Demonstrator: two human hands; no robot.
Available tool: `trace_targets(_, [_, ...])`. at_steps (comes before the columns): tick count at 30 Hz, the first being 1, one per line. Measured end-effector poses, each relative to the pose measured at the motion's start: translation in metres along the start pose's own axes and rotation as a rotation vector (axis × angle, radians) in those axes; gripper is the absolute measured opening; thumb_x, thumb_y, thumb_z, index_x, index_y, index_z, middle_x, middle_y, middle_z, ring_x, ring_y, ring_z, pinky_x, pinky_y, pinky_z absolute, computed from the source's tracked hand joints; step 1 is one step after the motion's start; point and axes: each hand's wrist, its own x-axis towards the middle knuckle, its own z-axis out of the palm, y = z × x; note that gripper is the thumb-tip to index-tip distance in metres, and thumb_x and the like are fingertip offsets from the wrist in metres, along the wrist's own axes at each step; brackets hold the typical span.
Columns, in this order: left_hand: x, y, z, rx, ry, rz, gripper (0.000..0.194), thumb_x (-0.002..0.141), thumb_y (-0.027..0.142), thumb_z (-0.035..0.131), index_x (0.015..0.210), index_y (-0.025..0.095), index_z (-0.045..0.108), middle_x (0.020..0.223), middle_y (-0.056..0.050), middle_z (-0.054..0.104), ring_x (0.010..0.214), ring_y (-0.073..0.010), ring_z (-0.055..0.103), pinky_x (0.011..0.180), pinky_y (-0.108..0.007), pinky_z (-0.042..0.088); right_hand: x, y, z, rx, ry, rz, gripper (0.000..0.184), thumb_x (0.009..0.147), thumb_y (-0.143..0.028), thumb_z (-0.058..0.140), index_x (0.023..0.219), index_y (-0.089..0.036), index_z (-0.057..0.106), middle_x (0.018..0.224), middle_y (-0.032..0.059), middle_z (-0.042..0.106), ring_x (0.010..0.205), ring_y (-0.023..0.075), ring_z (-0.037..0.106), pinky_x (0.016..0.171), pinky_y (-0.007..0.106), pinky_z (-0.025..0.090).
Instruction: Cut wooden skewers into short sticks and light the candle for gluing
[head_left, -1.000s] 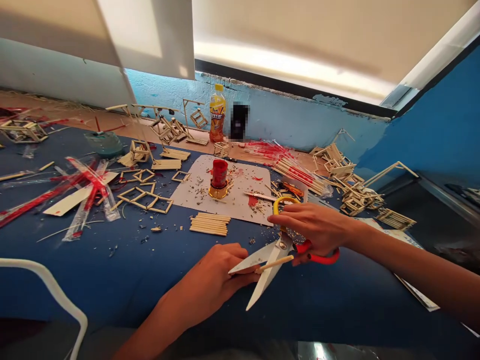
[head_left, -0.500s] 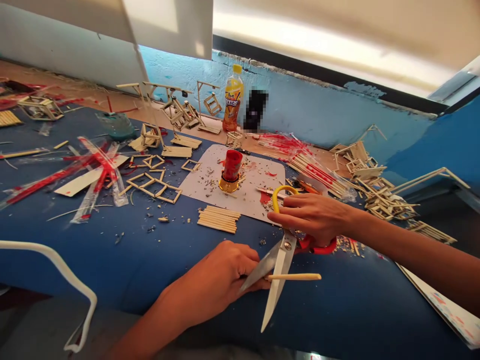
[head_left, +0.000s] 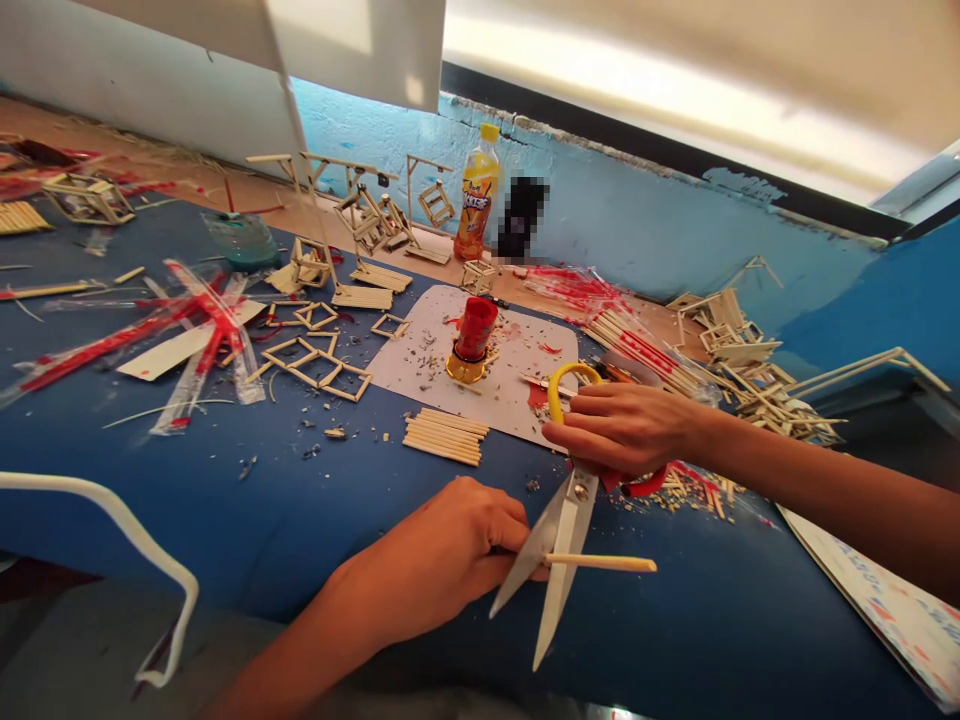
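My left hand [head_left: 450,555] is closed around one end of a thin wooden stick [head_left: 604,563], which points right, level over the blue table [head_left: 247,520]. My right hand [head_left: 626,428] grips the yellow and red handles of a pair of scissors [head_left: 559,545]. The white blades are apart, angled down toward me, with the stick lying between them close to my left fingers.
A neat row of cut sticks [head_left: 445,437] lies behind my left hand. A red glue pot [head_left: 472,340] stands on a white card [head_left: 510,385]. Stick frames [head_left: 315,365], red-striped wrappers [head_left: 187,340], an orange drink bottle [head_left: 478,205] and stick bundles [head_left: 637,345] crowd the back. Offcuts [head_left: 690,490] lie right.
The view shifted, so everything slid down and right. The stick turned from slanted to level between the blades, and the blades have narrowed their gap around it.
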Motion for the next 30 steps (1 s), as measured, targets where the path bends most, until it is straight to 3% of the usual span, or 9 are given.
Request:
trace_targets(4, [-0.001,0.003,0.0,-0.017,0.024,0.005,0.04,0.105,0.022,0.055,0.065,0.016,0.056,0.069,0.005,0.049,0.066,-0.009,0.049,0.067,-0.022,0.035,-0.002,-0.006,0.0,0.034,0.003,0.041,0.026,0.105,-0.014,0.045,0.129,-0.007,0.052,0.078,0.0043,0.062,0.067,0.0199,0.055,0.065,0.035,0.046])
trace_targets(8, [-0.003,0.013,-0.004,-0.109,0.046,-0.011,0.038,0.104,0.021,0.057,0.067,0.016,0.053,0.075,0.005,0.051,0.068,-0.0077,0.046,0.066,-0.021,0.035,-0.01,-0.023,-0.013,0.085,0.002,0.179,0.026,0.105,-0.015,0.043,0.129,-0.008,0.05,0.081,0.0062,0.065,0.069,0.0198,0.058,0.065,0.033,0.049])
trace_targets(10, [-0.005,0.021,-0.005,-0.177,0.094,-0.042,0.032,0.105,0.025,0.055,0.074,0.017,0.058,0.079,0.004,0.054,0.072,-0.009,0.049,0.068,-0.02,0.038,-0.013,-0.037,-0.024,0.124,0.004,0.316,0.027,0.106,-0.018,0.042,0.13,-0.01,0.049,0.082,0.0069,0.067,0.068,0.0192,0.06,0.063,0.032,0.051])
trace_targets(12, [-0.009,0.03,-0.003,-0.217,0.174,-0.078,0.021,0.107,0.027,0.052,0.092,0.02,0.066,0.087,0.003,0.06,0.078,-0.0108,0.055,0.072,-0.021,0.042,-0.014,-0.056,-0.037,0.145,0.011,0.465,0.03,0.105,-0.017,0.038,0.132,-0.011,0.047,0.088,0.0096,0.07,0.071,0.0196,0.065,0.064,0.031,0.054])
trace_targets(15, [-0.015,0.045,0.003,-0.239,0.282,-0.106,0.02,0.109,0.032,0.047,0.106,0.026,0.065,0.09,0.003,0.065,0.079,-0.0113,0.058,0.074,-0.021,0.045,-0.007,-0.09,-0.057,0.246,0.009,0.735,0.038,0.1,-0.013,0.037,0.138,-0.015,0.045,0.1,0.0128,0.073,0.081,0.022,0.071,0.066,0.032,0.056])
trace_targets(18, [-0.018,0.058,0.009,-0.26,0.34,-0.076,0.025,0.109,0.044,0.046,0.106,0.031,0.066,0.094,0.003,0.067,0.087,-0.0127,0.06,0.078,-0.021,0.046,0.006,-0.125,-0.072,0.539,0.013,1.062,0.035,0.101,-0.018,0.041,0.134,-0.022,0.05,0.093,0.0057,0.073,0.074,0.0193,0.068,0.064,0.029,0.054])
trace_targets(20, [-0.016,0.067,0.01,-0.323,0.35,-0.05,0.029,0.107,0.051,0.046,0.105,0.032,0.068,0.092,0.003,0.065,0.084,-0.0124,0.059,0.074,-0.021,0.045,0.015,-0.143,-0.079,0.681,0.047,1.194,0.025,0.104,-0.026,0.044,0.127,-0.026,0.053,0.085,0.0008,0.07,0.066,0.016,0.062,0.06,0.027,0.05])
trace_targets(26, [-0.004,0.09,0.009,-0.737,0.217,-0.075,0.042,0.104,0.057,0.05,0.088,0.02,0.064,0.062,0.006,0.039,0.053,-0.0083,0.032,0.048,-0.02,0.031,0.032,-0.17,-0.091,0.765,0.177,1.334,0.026,0.101,-0.047,0.053,0.118,-0.027,0.053,0.076,-0.004,0.055,0.061,0.0131,0.046,0.055,0.026,0.039])
trace_targets(30, [-0.005,0.093,0.012,-0.75,0.216,-0.104,0.04,0.103,0.054,0.054,0.088,0.019,0.066,0.056,0.008,0.034,0.049,-0.0067,0.028,0.044,-0.019,0.024,0.036,-0.178,-0.092,0.763,0.243,1.35,0.033,0.097,-0.05,0.057,0.12,-0.027,0.053,0.075,-0.0039,0.053,0.058,0.0135,0.045,0.051,0.026,0.038])
